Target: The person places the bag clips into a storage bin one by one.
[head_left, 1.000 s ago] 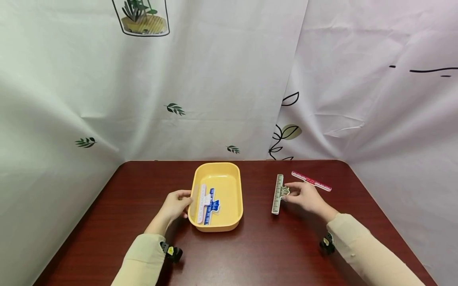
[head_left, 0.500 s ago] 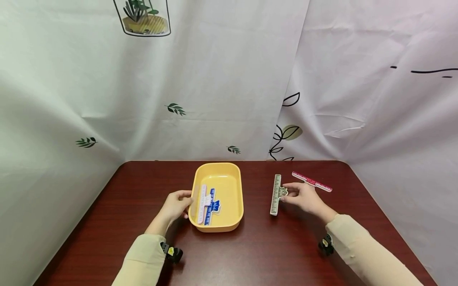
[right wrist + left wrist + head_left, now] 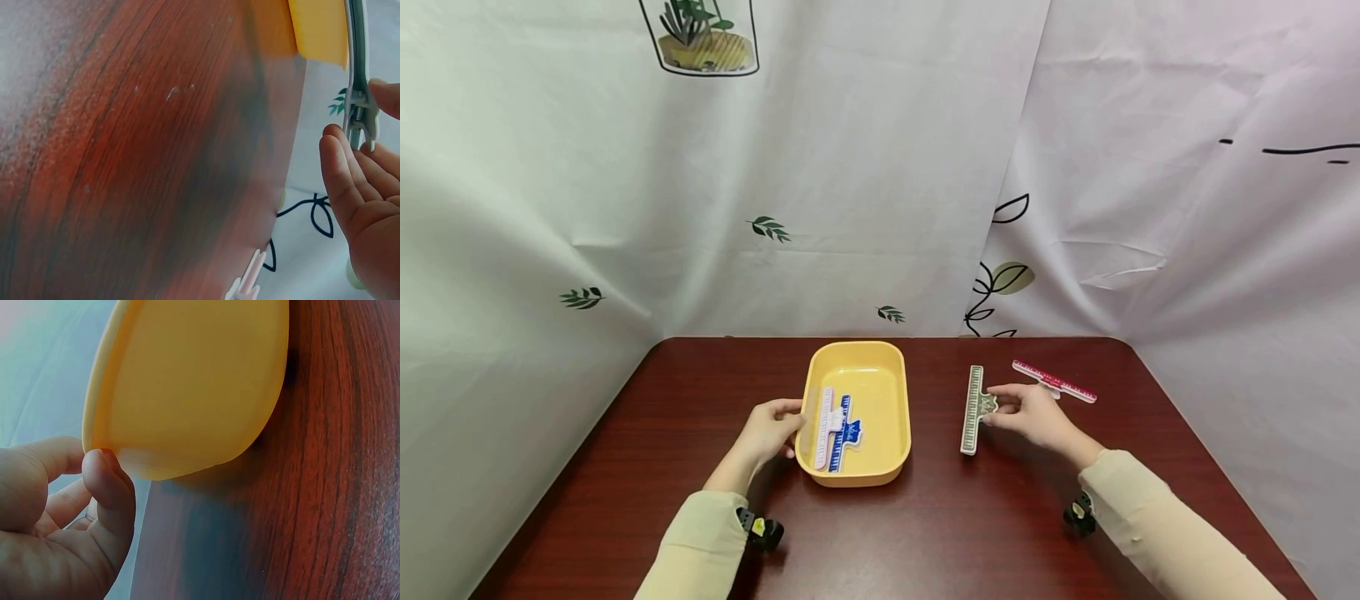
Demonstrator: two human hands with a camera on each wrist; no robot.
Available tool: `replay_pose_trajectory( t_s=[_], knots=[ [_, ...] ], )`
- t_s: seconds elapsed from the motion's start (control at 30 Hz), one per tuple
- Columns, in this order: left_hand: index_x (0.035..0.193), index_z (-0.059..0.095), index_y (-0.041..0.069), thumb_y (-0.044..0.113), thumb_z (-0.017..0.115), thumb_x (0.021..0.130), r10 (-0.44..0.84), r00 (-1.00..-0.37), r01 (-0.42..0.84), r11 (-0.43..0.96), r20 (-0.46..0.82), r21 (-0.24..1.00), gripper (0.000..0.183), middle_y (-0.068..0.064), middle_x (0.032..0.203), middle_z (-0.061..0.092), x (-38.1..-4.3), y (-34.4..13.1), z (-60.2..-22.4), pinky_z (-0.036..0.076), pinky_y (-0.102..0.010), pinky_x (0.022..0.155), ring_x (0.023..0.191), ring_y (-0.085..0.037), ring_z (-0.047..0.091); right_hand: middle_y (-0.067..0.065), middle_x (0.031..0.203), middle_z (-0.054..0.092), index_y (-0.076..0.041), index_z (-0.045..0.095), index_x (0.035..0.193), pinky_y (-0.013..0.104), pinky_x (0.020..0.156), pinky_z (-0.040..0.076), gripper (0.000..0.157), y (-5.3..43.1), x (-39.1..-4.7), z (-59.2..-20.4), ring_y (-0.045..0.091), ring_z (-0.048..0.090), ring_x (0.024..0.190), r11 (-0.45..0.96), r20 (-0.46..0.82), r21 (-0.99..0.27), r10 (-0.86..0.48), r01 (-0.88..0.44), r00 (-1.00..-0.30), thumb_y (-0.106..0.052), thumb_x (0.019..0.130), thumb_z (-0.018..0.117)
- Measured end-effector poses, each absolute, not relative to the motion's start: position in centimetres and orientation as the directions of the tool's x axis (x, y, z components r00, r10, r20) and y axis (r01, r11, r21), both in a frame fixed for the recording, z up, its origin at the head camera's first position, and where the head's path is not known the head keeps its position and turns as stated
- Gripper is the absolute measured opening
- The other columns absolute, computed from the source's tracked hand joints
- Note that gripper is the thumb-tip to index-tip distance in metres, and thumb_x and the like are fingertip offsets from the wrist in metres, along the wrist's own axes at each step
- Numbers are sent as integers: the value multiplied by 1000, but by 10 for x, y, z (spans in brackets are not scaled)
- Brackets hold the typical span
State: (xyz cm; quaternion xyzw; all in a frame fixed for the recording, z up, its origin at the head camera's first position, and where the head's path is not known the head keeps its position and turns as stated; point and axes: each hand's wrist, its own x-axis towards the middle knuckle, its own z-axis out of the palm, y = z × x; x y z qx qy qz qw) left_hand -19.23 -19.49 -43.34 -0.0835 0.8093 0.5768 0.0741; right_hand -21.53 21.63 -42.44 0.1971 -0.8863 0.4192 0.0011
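My left hand (image 3: 769, 432) pinches the left rim of a yellow tray (image 3: 891, 475) between thumb and fingers; the left wrist view shows the thumb (image 3: 109, 487) on the inside of the wall. Inside the tray lie a pale pink-white clip (image 3: 823, 433) and a blue clip (image 3: 840, 433), both long with piano-key markings, side by side. My right hand (image 3: 1033, 414) pinches the handle of a dark green and white long clip (image 3: 972, 410), also key-patterned. Seen edge-on in the right wrist view, this green clip (image 3: 359, 62) shows its spring between thumb and fingers.
A red clip (image 3: 1060, 383) with white edges lies on the brown table (image 3: 925, 533), behind and right of my right hand. White curtain cloth (image 3: 850, 167) with plant prints hangs along the table's back and sides.
My right hand has moved slightly left with the green clip, a little away from the red clip. My left hand and the tray have stayed in place.
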Motion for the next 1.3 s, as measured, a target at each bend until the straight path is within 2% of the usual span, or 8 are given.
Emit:
replay_pose_trajectory(
  t_s=[0.2, 0.67, 0.87, 1.1, 1.3],
  knots=[
    [129, 51, -5, 7, 57, 90, -51, -975, -221, 326, -216, 919, 41, -12, 87, 61, -192, -195, -434, 48, -24, 45, 54, -13, 52, 19, 96, 70, 12, 61, 115, 17, 63, 53, 50, 212, -215, -422, 11, 68, 77, 555, 162, -756, -355, -347, -921, -12, 75, 78],
    [129, 50, -6, 7, 55, 90, -46, -976, -218, 325, -214, 920, 41, -12, 86, 61, -192, -195, -434, 48, -24, 45, 54, -13, 52, 15, 91, 72, 7, 63, 115, 20, 60, 52, 49, 199, -213, -418, 13, 69, 76, 598, 129, -739, -328, -311, -936, -18, 75, 78],
    [129, 50, -6, 7, 56, 90, -44, -977, -213, 322, -210, 923, 42, -12, 86, 62, -191, -196, -435, 48, -25, 46, 55, -13, 52, 15, 91, 72, 5, 63, 116, 20, 61, 53, 49, 191, -211, -417, 13, 69, 77, 579, 108, -766, -312, -279, -944, -17, 74, 78],
    [130, 50, -6, 7, 56, 90, -44, -976, -216, 324, -214, 921, 42, -12, 86, 61, -191, -196, -433, 48, -24, 46, 55, -13, 52, 17, 93, 72, 7, 62, 116, 20, 62, 54, 51, 185, -213, -417, 18, 70, 80, 550, 120, -784, -319, -287, -940, -16, 74, 79],
    [130, 50, -6, 7, 56, 90, -41, -977, -211, 327, -209, 921, 42, -13, 88, 62, -191, -196, -432, 48, -24, 45, 54, -13, 52, 15, 91, 72, 3, 64, 114, 21, 61, 54, 48, 178, -211, -414, 16, 70, 79, 546, 109, -791, -317, -275, -942, -17, 73, 80]
  ],
)
